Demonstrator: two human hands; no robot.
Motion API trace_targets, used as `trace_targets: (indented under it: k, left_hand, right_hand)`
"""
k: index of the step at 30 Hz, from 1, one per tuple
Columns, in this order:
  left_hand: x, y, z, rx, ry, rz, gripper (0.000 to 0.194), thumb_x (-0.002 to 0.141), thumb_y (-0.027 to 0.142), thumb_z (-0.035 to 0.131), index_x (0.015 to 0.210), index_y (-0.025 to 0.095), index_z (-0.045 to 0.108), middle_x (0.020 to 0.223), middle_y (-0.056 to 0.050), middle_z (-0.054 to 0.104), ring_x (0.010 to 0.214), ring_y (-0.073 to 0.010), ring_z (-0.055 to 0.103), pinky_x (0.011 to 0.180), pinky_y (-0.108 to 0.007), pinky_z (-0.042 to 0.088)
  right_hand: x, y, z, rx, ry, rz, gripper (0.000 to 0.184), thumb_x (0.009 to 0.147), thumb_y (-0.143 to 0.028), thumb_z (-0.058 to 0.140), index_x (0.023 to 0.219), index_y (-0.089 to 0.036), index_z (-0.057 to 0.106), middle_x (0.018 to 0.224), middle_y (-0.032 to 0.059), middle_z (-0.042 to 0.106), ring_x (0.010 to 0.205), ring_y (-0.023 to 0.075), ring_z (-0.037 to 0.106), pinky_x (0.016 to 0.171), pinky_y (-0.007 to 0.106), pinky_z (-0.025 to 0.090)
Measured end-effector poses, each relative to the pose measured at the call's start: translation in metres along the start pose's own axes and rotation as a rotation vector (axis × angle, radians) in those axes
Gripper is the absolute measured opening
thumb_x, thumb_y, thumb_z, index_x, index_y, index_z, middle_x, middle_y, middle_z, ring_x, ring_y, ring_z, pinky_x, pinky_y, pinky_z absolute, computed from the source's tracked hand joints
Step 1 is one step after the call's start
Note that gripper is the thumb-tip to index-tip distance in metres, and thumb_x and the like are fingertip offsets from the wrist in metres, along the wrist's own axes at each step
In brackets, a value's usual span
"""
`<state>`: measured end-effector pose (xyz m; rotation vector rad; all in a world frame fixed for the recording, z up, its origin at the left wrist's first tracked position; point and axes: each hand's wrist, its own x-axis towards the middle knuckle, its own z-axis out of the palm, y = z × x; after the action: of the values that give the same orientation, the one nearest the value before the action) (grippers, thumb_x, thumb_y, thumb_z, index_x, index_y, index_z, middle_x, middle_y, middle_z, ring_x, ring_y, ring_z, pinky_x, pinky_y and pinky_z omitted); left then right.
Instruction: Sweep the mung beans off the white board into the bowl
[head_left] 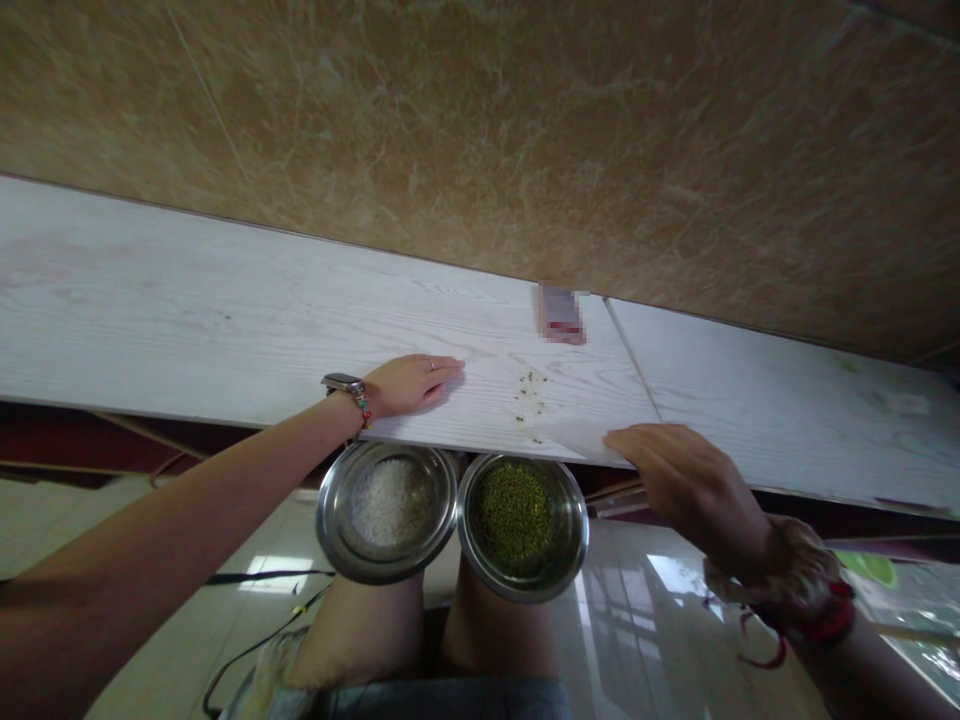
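My left hand (409,385) lies on the white wooden shelf (187,300), fingers stretched out and pointing right, holding nothing. A small scatter of rice and green mung beans (531,392) lies to the right of its fingertips. My right hand (679,475) is at the shelf's front edge, its fingers together and bent; a faint pale patch shows by the fingertips, but I cannot make out what they hold. Below the edge, a steel bowl of white rice (390,505) and a steel bowl of mung beans (517,515) stand side by side over my thighs.
A blurred-out flat rectangular object (561,314) lies at the back of the shelf against the brown marbled wall (420,130). A seam (631,358) crosses the shelf to its right. Dark cables (262,625) run over the shiny tiled floor (622,630).
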<state>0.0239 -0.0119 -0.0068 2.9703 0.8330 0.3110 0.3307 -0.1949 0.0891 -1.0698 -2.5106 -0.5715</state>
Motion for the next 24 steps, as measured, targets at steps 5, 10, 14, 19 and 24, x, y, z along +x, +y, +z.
trace_targets:
  k: [5, 10, 14, 19, 24]
  left_hand:
    - [0.000, 0.000, 0.000, 0.007, 0.012, 0.005, 0.037, 0.093, 0.026, 0.035, 0.124, 0.020, 0.055, 0.139, -0.004, 0.052, 0.121, -0.0168, 0.053, 0.103, -0.032, 0.039]
    - [0.000, 0.000, -0.001, 0.000, -0.012, -0.010, 0.038, 0.094, 0.026, 0.035, 0.125, 0.019, 0.054, 0.140, -0.005, 0.051, 0.122, -0.0181, 0.052, 0.105, -0.032, 0.038]
    - [0.000, -0.002, 0.000, 0.003, -0.015, 0.002, 0.038, 0.094, 0.027, 0.035, 0.126, 0.019, 0.053, 0.140, -0.004, 0.052, 0.122, -0.0168, 0.051, 0.105, -0.031, 0.037]
    - [-0.001, -0.001, 0.001, 0.003, 0.014, 0.006, 0.037, 0.094, 0.026, 0.035, 0.126, 0.020, 0.054, 0.139, -0.004, 0.052, 0.121, -0.0169, 0.052, 0.104, -0.031, 0.039]
    - [0.000, 0.001, -0.001, 0.015, -0.007, -0.006, 0.038, 0.094, 0.026, 0.034, 0.124, 0.019, 0.055, 0.139, -0.005, 0.052, 0.121, -0.0175, 0.053, 0.103, -0.032, 0.039]
  right_hand:
    - [-0.006, -0.002, -0.003, -0.018, 0.019, 0.023, 0.027, 0.087, -0.003, 0.039, 0.097, -0.016, 0.060, 0.084, 0.0066, 0.072, 0.076, 0.0177, 0.065, 0.068, 0.031, 0.053]
    - [-0.004, -0.003, 0.003, -0.025, -0.010, 0.012, 0.028, 0.087, -0.002, 0.037, 0.094, -0.015, 0.061, 0.083, 0.0069, 0.072, 0.075, 0.0173, 0.065, 0.067, 0.030, 0.053]
    - [-0.003, -0.001, 0.006, -0.057, 0.003, 0.007, 0.026, 0.088, -0.003, 0.038, 0.094, -0.013, 0.061, 0.082, 0.0084, 0.072, 0.075, 0.0184, 0.065, 0.066, 0.031, 0.053]
    - [-0.003, -0.006, 0.000, 0.011, 0.010, 0.022, 0.027, 0.088, -0.003, 0.039, 0.096, -0.016, 0.061, 0.083, 0.0063, 0.072, 0.076, 0.0174, 0.065, 0.068, 0.030, 0.052]
    - [-0.002, -0.006, 0.005, 0.000, -0.016, 0.000, 0.027, 0.089, -0.004, 0.039, 0.096, -0.016, 0.061, 0.084, 0.0068, 0.071, 0.075, 0.0168, 0.064, 0.068, 0.030, 0.051]
